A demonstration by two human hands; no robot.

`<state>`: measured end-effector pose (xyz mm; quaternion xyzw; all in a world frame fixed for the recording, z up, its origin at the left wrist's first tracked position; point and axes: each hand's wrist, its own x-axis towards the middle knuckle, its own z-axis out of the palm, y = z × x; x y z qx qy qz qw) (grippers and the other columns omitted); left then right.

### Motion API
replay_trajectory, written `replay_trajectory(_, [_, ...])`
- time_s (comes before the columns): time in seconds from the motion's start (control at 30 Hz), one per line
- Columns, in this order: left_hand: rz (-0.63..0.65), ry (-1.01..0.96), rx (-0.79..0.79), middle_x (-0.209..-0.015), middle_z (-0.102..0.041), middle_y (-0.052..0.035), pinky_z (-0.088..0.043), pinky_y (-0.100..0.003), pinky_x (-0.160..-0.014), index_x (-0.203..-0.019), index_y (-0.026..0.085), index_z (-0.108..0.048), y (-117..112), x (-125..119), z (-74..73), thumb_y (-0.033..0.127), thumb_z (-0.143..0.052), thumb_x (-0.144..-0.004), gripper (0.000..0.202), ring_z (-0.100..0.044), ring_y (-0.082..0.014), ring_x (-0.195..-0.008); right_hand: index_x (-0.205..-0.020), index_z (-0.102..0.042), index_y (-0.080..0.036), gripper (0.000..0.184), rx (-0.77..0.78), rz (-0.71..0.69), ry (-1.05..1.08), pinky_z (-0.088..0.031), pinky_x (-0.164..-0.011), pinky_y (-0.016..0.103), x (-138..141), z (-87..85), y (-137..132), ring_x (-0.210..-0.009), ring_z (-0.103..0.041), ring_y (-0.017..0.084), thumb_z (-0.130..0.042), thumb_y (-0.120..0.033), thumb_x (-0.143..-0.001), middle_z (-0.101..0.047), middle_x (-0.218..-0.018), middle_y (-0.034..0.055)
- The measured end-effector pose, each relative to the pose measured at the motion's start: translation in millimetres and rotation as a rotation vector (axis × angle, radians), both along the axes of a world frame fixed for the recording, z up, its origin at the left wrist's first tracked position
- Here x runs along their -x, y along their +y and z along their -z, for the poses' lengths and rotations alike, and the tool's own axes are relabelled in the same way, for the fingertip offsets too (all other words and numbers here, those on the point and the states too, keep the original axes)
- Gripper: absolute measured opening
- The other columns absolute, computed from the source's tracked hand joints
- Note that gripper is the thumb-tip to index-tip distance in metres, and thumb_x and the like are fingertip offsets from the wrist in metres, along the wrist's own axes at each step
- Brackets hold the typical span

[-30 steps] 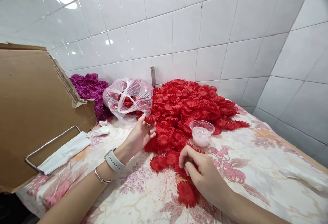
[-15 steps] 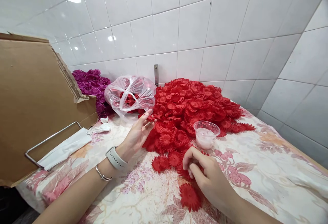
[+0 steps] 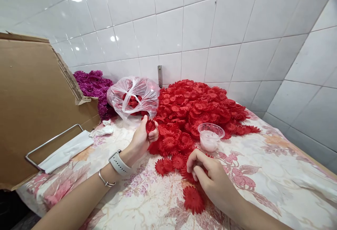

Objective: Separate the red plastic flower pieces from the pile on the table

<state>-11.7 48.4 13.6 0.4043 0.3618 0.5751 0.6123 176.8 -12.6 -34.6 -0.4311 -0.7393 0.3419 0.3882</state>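
My left hand point(image 3: 140, 137), with a watch and a bracelet at the wrist, is closed round a red fabric flower point(image 3: 150, 126) in front of the plastic bag. My right hand point(image 3: 209, 174) rests low over the front of the red flower pile point(image 3: 195, 109), its fingers curled and thumb tucked in. Whatever its fingertips hold, if anything, is hidden. Just below those fingers a single red flower point(image 3: 193, 200) lies flat on the cloth. Beyond my right hand stands a clear plastic cup point(image 3: 210, 137) with a whitish, pinkish paste in it.
A knotted clear bag point(image 3: 119, 98) of red pieces sits at the back beside a purple flower heap point(image 3: 91, 86). On the left stand a cardboard box point(image 3: 39, 93), a white strip point(image 3: 65, 151) and a bent metal wire point(image 3: 54, 142). White tiled walls point(image 3: 200, 26) border the flowered tablecloth point(image 3: 147, 205).
My left hand has gone from open, fingers stretched out, to closed round a red flower. My right hand has stayed nearly in place, still curled.
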Motion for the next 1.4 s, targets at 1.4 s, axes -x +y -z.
replay_trajectory(1.4, [-0.065, 0.172, -0.053, -0.034, -0.029, 0.007, -0.019, -0.018, -0.034, -0.046, 0.018, -0.04, -12, -4, 8.0, 0.032, -0.048, -0.075, 0.033, -0.022, -0.0053, -0.033, -0.067, -0.044, -0.02, 0.021, 0.015, 0.009, 0.042, -0.034, -0.053, 0.024, 0, -1.6, 0, -0.054, -0.046, 0.012, -0.032, -0.003, -0.068, -0.049, -0.059, -0.0032])
